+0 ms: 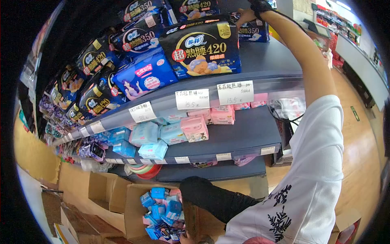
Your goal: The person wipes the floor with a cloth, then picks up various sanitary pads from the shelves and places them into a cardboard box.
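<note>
My right hand (246, 16) reaches up to the top shelf, its fingers closed at the upper left of a dark sanitary pad pack (256, 32) marked 350. A large black pad pack (205, 46) marked 420 stands beside it, in front of more dark packs. A blue pad pack (145, 73) leans to its left. At the bottom edge, my left hand (187, 238) is partly cut off, with fingers at the side of an open cardboard box (134, 211). Small blue and pink packs (162, 209) lie loosely inside that box.
Handwritten price tags (192, 99) line the shelf edge. Below, the lower shelf (248, 130) carries pink and light blue packs (172, 132). Stacked plastic basins (148, 171) sit underneath. Another open carton (107, 191) stands on the floor, near my bent leg (215, 197). A counter (361, 61) is at right.
</note>
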{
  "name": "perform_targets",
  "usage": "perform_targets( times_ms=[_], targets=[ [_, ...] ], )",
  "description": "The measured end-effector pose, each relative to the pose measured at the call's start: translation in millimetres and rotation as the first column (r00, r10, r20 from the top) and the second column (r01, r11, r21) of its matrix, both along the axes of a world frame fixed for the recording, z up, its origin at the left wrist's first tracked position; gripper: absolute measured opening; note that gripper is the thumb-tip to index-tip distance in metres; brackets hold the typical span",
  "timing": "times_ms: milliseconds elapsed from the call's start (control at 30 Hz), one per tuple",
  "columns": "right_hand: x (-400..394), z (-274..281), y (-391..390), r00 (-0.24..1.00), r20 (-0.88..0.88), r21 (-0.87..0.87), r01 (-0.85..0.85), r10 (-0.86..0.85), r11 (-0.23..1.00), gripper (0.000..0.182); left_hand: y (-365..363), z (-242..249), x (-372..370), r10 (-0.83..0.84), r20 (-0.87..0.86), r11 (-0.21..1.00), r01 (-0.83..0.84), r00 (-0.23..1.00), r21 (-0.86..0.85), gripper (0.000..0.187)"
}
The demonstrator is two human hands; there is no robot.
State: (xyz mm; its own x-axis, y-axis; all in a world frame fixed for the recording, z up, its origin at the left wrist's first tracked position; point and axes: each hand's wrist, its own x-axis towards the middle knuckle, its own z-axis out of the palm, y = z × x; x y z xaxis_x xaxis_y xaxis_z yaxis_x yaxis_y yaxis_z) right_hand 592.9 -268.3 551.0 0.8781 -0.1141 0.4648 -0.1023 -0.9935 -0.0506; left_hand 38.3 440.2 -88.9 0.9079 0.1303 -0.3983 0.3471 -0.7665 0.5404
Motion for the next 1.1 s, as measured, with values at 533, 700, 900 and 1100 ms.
perform_targets(
  times_ms=[533,700,900,1100],
  targets=[
    [-211,15,59,0.725,0.618,-0.564,0.141,0.303,0.814,0.093,-64,53,19,0.312,0.462,0.768,-0.507,0.830,0.391,0.052],
    [-320,3,106,0.518,0.736,-0.505,-0.007,0.435,0.863,0.070,-68,40,12,0.283,0.556,0.734,-0.549,0.782,0.399,0.051],
    [-362,-82,210,0.311,0.727,-0.359,-0.589,0.613,0.724,0.075,-77,81,23,0.387,0.332,0.790,-0.495,0.860,0.361,0.048],
    [-338,-207,364,0.312,0.292,0.189,-0.945,0.904,0.265,0.082,-82,83,22,0.394,0.445,0.771,-0.552,0.804,0.316,0.043]
  ],
)
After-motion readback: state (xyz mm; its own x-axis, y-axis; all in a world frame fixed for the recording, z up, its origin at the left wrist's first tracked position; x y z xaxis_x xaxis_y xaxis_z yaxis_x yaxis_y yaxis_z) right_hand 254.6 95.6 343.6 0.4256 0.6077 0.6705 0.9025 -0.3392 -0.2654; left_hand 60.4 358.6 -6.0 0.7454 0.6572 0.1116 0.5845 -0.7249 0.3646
